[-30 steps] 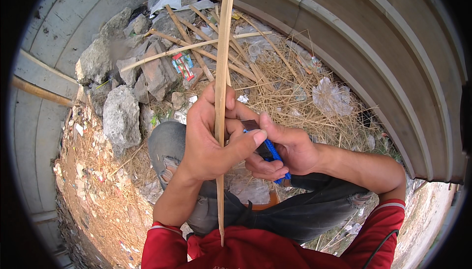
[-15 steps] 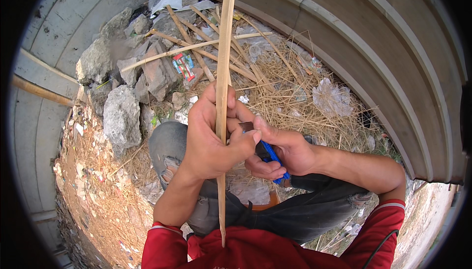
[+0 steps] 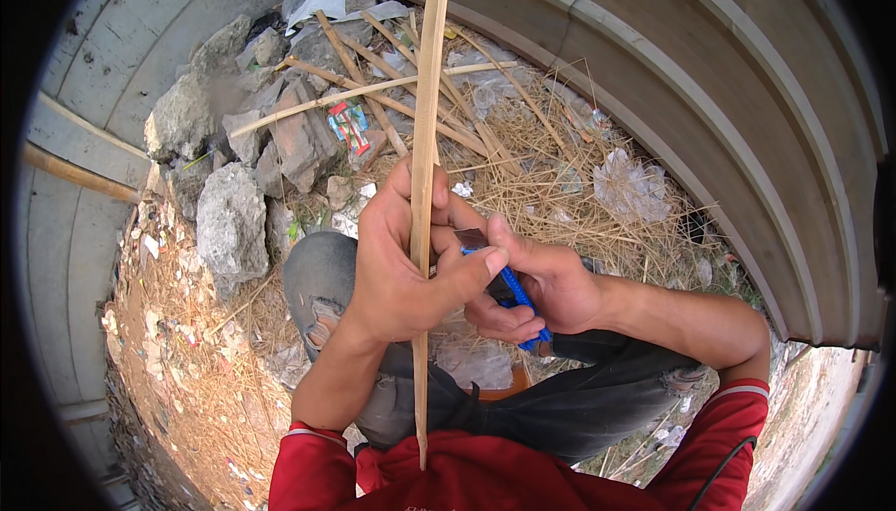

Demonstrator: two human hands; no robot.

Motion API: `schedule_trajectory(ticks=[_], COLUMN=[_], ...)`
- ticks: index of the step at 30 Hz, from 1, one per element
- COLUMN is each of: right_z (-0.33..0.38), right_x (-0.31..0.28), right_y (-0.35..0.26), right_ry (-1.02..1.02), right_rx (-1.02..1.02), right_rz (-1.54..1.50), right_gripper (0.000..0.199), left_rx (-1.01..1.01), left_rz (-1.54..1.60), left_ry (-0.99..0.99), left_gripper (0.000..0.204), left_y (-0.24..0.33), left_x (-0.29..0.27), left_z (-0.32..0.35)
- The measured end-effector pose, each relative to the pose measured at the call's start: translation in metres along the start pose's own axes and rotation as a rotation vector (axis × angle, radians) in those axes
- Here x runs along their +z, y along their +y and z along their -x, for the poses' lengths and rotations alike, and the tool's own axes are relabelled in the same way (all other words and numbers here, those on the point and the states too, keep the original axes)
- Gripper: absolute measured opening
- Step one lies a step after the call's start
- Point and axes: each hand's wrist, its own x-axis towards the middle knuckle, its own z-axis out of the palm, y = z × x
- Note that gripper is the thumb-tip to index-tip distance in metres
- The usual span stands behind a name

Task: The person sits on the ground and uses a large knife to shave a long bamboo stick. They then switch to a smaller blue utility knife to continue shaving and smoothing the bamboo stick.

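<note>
Since half a second ago, your right thumb draws slightly to the right, your left thumb tip slides a touch the same way, and the wooden strip (image 3: 427, 119) barely shifts.

That strip stands between you and the rubble, its long axis running far to near. It leans a little right toward the far side, where its end passes out of view; its narrowing near end points at you, over your red shirt (image 3: 467, 464). You cannot tell from here whether that tip touches the cloth.

Your left hand (image 3: 381, 273) is closed around the strip near its middle, thumb reaching right. Your right hand (image 3: 555, 292) is curled narrow around a dark and blue tool (image 3: 517, 289), just right of the strip. The tool slants, dark end far and left, blue end near and right; your left thumb covers part of it.

Beyond your hands, pale sticks (image 3: 373, 89) lie crossed over rocks (image 3: 231, 224) and straw (image 3: 541, 180), with a ribbed wall (image 3: 709, 72) curving along the far right.
</note>
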Motion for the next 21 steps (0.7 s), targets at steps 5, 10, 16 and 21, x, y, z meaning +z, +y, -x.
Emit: schedule_trajectory(ticks=[5, 10, 16, 21], right_z=[0.0006, 0.0004, 0.0010, -0.0002], right_x=[0.0079, 0.0034, 0.0053, 0.0050], right_y=[-0.0034, 0.0007, -0.0004, -0.0002], right_ry=[0.083, 0.094, 0.073, 0.055], right_rx=[0.026, 0.043, 0.065, 0.048], right_rz=[0.016, 0.040, 0.006, -0.005], right_gripper=[0.075, 0.074, 0.073, 0.073], left_rx=[0.005, -0.008, -0.037, -0.041], left_rz=[-0.004, -0.018, -0.045, -0.043], left_ry=[0.015, 0.031, 0.028, 0.027], left_gripper=[0.052, 0.054, 0.055, 0.054], left_y=[-0.0024, -0.0016, 0.0004, 0.0010], left_x=[0.0023, 0.0035, 0.0014, 0.0008], left_z=[0.0000, -0.0009, 0.0000, 0.0007])
